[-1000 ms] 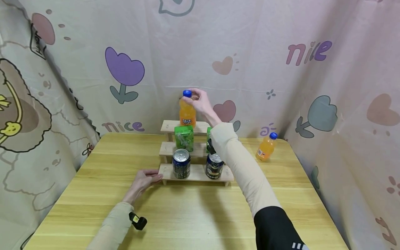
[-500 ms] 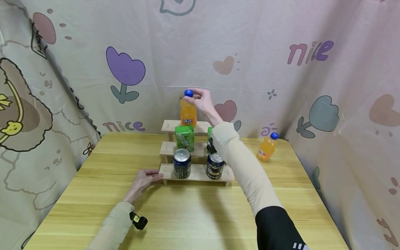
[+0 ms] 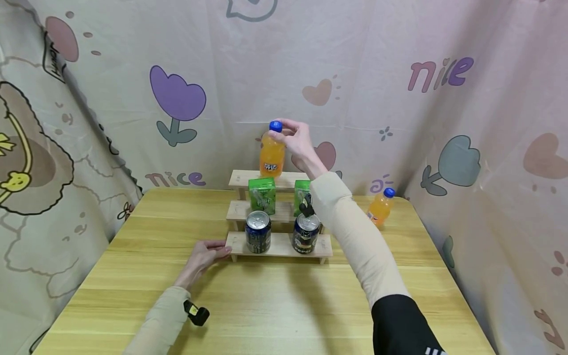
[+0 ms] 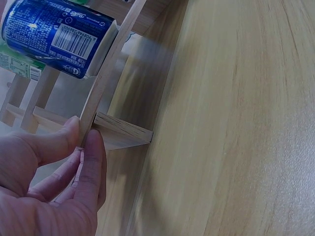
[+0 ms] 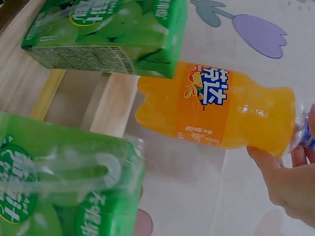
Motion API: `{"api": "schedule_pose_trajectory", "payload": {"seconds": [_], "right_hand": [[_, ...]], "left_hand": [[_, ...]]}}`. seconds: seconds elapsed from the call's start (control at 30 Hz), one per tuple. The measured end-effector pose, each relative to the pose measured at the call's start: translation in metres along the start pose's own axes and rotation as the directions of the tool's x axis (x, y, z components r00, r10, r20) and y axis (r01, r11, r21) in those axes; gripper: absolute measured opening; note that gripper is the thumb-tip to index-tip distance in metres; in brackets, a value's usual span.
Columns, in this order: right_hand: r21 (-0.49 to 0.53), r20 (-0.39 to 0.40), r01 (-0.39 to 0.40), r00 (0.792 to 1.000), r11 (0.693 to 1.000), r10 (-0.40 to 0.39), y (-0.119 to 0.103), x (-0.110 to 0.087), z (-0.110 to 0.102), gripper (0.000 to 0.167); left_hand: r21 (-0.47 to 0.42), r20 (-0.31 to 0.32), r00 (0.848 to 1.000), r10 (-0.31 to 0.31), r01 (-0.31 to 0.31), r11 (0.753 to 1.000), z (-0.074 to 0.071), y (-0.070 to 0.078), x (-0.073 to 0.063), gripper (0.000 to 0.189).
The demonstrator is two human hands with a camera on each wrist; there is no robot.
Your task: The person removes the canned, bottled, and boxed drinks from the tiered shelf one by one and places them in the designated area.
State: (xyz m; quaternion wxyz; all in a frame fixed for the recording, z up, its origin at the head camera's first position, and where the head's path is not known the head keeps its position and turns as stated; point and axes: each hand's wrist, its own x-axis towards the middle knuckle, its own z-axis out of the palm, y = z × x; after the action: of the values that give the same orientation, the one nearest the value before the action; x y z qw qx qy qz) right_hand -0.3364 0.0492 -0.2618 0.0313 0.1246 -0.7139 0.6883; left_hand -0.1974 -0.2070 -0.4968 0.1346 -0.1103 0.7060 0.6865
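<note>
My right hand [image 3: 301,144] grips an orange soda bottle [image 3: 271,157] by its neck, just under the blue cap. The bottle leans slightly over the top step of a three-tier wooden rack [image 3: 284,244]; whether its base touches the board cannot be told. In the right wrist view, the bottle [image 5: 206,105] lies close beyond two green juice cartons [image 5: 118,34]. My left hand [image 3: 204,260] holds the left end of the rack's lowest board, thumb above and fingers below, as the left wrist view shows with the hand [image 4: 54,182] beside a blue can [image 4: 59,37].
Two dark blue cans [image 3: 258,232] stand on the lowest step, two green cartons [image 3: 262,196] on the middle one. The right carton is partly behind my right wrist. Another orange soda bottle [image 3: 380,208] stands on the wooden table [image 3: 248,305] at right. A patterned curtain hangs behind.
My right hand has moved the soda bottle a little up and to the right, and the bottle now leans. My left hand has stayed on the rack.
</note>
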Motion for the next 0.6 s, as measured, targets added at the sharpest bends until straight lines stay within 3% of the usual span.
{"api": "schedule_pose_trajectory", "payload": {"seconds": [0.6], "right_hand": [[-0.001, -0.058, 0.039, 0.998, 0.999, -0.039, -0.023, -0.012, -0.041, 0.038]], "left_hand": [[-0.037, 0.005, 1.0, 0.001, -0.001, 0.999, 0.001, 0.0, 0.0, 0.054]]}}
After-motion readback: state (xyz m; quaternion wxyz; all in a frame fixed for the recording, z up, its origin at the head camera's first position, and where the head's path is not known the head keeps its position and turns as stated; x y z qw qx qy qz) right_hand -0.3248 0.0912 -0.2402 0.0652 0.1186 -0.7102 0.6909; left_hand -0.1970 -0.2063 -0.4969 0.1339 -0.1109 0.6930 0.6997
